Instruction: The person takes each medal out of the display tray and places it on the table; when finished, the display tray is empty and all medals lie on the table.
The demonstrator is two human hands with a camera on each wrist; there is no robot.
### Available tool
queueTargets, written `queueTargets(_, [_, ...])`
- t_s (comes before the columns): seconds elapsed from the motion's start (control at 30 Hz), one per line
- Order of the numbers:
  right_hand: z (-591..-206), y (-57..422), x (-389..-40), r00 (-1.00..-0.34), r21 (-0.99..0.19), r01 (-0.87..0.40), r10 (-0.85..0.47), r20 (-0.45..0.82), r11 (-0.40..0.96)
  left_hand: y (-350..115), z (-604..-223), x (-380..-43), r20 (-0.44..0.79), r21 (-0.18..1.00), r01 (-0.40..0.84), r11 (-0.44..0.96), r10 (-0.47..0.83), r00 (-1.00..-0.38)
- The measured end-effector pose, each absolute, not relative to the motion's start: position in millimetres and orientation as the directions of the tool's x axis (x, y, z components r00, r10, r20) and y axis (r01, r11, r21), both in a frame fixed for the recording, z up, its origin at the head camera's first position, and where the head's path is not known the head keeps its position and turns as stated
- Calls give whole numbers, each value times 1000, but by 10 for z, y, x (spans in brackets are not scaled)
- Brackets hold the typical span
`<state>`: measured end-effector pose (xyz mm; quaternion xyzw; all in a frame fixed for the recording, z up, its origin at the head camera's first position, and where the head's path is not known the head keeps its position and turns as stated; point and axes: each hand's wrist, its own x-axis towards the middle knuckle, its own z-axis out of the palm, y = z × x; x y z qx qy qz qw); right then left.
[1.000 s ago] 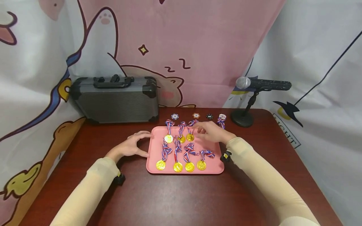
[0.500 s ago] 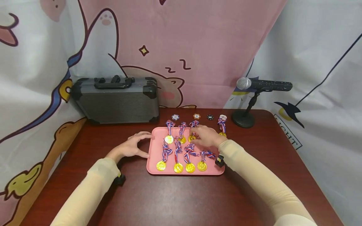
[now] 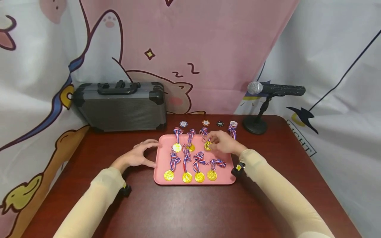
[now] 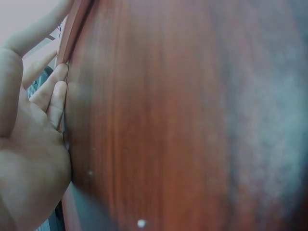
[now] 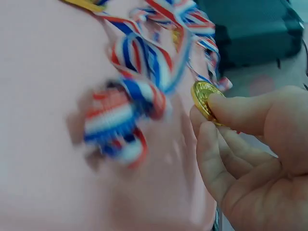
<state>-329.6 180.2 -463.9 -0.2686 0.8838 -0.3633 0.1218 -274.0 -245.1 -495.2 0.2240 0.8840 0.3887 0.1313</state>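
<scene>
My right hand (image 3: 224,142) pinches a gold medal (image 5: 204,94) between thumb and forefinger, over the back right of a pink tray (image 3: 162,159). The medal's striped ribbon (image 3: 203,131) lies bunched at the tray's back edge. At the tray's left side, my left hand (image 3: 137,154) has its thumb and fingers spread along the rim, fingertips right at it. Several gold medals with red, white and blue ribbons lie on the tray. Among the front ones are a left medal (image 3: 169,175) and a right medal (image 3: 212,175). Behind them lies a pale-shining medal (image 3: 177,147).
A grey hard case (image 3: 119,107) stands at the back left. Behind the tray lie a blue-and-white chip (image 3: 183,124), an orange chip (image 3: 206,122) and a black chip (image 3: 220,123). One ribbon (image 3: 232,130) lies right of the tray. A microphone (image 3: 275,89) on a stand is at the back right.
My right hand reached in to the rear right medal on the tray, took hold of it and moved it slightly right. The left hand stays at the tray's rim.
</scene>
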Motion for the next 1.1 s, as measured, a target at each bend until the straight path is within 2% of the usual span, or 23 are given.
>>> queueTargets(0.43, [-4289, 2669, -3270, -937, -891, -88, -339, -77, 445, -2448, -4963, -2734, -28, 751, 309, 584, 496, -868])
queueTargets(0.6, [-4188, 3035, -3248, -965, -875, -66, -252, -65, 479, -2447, -4982, -2745, -20, 748, 321, 581, 503, -864])
queueTargets(0.87, [-4294, 3332, -3228, -976, -829, -105, -217, -20, 549, -2454, -4968, -2737, -30, 743, 315, 590, 500, -866])
queueTargets(0.97, [-4430, 3354, -3250, -975, -782, -107, -217, -37, 614, -2454, -4967, -2736, -38, 747, 304, 592, 494, -868])
queueTargets(1.1, [-4602, 3329, -3268, -962, -655, -161, -265, -62, 738, -2447, -4978, -2736, -42, 750, 300, 590, 495, -868])
